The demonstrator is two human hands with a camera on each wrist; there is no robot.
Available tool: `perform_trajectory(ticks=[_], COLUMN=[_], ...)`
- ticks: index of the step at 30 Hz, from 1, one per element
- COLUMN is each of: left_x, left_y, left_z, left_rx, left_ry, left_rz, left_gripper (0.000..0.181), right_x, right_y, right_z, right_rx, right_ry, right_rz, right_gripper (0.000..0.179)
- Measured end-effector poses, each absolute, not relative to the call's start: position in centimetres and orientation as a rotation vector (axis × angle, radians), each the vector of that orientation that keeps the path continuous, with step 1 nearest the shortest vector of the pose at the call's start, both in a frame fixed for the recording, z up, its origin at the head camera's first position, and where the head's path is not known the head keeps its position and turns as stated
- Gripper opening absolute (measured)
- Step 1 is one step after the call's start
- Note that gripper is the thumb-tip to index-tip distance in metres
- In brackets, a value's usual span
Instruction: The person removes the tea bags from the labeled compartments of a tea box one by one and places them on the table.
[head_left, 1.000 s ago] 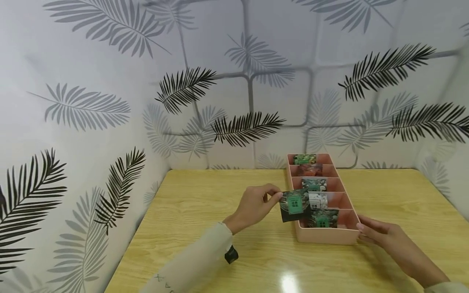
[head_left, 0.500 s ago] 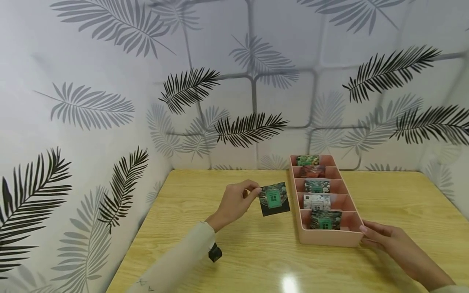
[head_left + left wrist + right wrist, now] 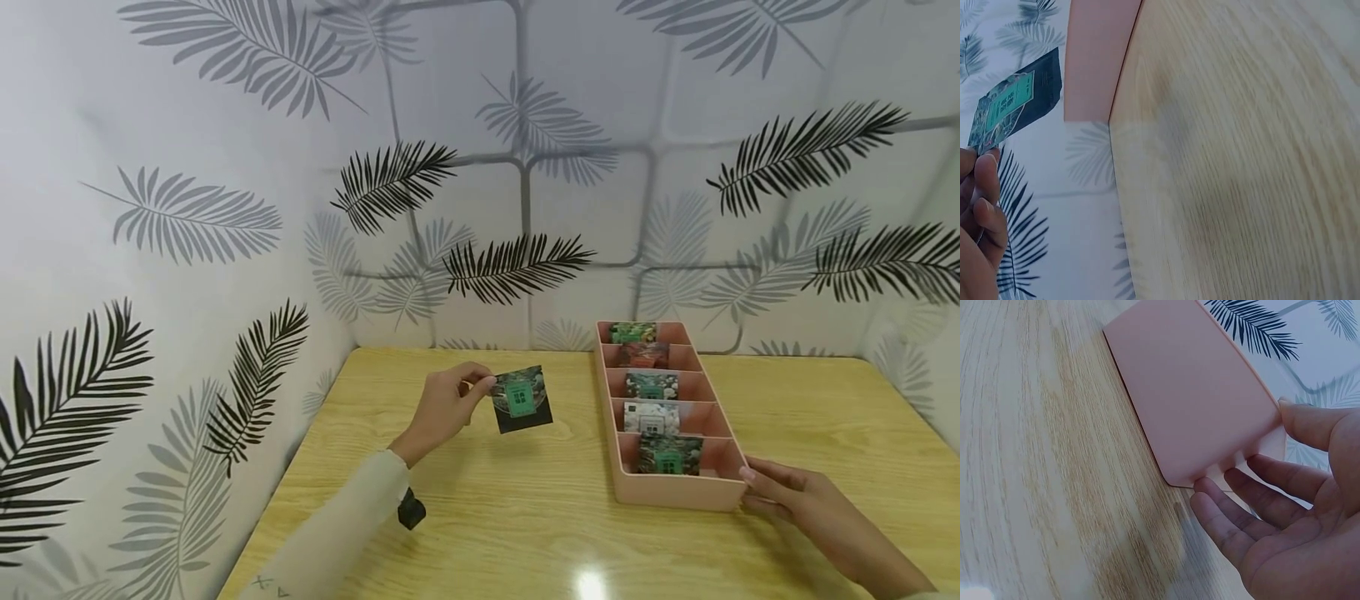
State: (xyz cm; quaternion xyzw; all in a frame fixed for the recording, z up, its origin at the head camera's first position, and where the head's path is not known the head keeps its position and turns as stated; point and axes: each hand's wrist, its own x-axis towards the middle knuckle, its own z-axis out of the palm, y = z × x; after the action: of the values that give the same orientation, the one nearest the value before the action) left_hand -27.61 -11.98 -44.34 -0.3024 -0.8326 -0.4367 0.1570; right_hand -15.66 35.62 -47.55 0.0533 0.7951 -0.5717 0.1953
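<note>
The packet (image 3: 522, 400) I have is a flat, roughly square thing, dark all over, with a plant-like picture across its upper part, a plain black band along its bottom edge and a bright green panel (image 3: 520, 398) in the middle. My left hand (image 3: 446, 406) pinches it at its upper left corner between thumb and fingers, so that it sticks out to the right of my fingertips, face towards me, a little tilted, its right side higher. It hangs above the table (image 3: 517, 508), to the left of the pink box (image 3: 678, 492) and apart from it. On the panel I see dark characters in two rows, with smaller marks near them; they look like Chinese, but they are too small and soft for me to read. My right hand (image 3: 806, 504) grips the box at its near right corner, thumb up at the rim and fingers against the outside below. The box has five compartments in a row: nearest me is a dark packet (image 3: 667, 456) with a similar green panel, then a whitish one (image 3: 651, 417), a dark one with a teal label (image 3: 651, 386), a reddish one (image 3: 645, 356) and a green one (image 3: 632, 333).
</note>
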Motion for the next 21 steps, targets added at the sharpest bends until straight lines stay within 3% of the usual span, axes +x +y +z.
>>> perform_trajectory(ticks=[21], left_x=[-30.5], left_y=[-16.5], left_z=[-45.0], left_rx=[-0.657], left_ry=[-2.426], left_rz=[-1.297], left_gripper=[0.014], right_x=[-15.3], right_y=[35.7], right_z=[-47.5], right_rx=[0.132], right_ry=[2.231], right_rz=[-1.607], right_gripper=[0.077])
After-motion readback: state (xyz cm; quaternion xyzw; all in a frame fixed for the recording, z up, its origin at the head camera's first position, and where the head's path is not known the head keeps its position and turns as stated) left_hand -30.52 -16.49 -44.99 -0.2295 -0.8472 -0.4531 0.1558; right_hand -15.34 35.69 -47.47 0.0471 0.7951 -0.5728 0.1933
